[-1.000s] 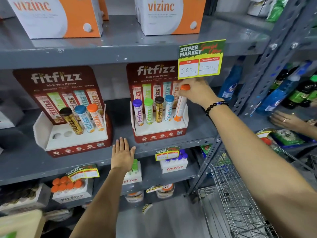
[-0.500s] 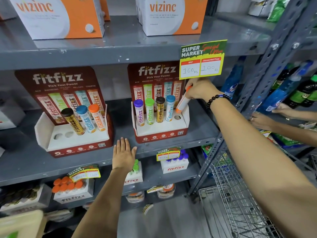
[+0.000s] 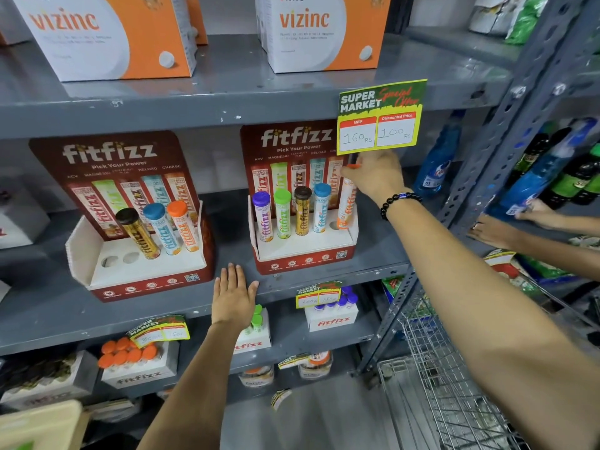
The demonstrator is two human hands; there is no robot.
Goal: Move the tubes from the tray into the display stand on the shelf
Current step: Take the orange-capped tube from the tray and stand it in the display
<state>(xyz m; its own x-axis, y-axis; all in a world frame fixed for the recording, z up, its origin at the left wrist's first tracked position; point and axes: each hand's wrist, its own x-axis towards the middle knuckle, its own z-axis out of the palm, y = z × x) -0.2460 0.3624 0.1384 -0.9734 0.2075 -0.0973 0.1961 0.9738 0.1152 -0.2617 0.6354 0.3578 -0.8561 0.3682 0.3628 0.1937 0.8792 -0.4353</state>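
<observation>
Right hand (image 3: 373, 177) is gripping the orange tube (image 3: 346, 203) by its cap, fingers closed around the top. Tube is leaning, long axis near upright, bottom sitting just right of the last empty hole (image 3: 334, 225) in the right-hand stand (image 3: 305, 251). Left hand (image 3: 233, 297) is resting flat and open-fingered on the shelf edge (image 3: 162, 319), farther off.

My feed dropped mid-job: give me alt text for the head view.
The right hand holds an orange-and-white tube over the last hole of the right red cardboard display stand, beside four standing tubes. The left hand rests flat on the grey metal shelf.
</observation>
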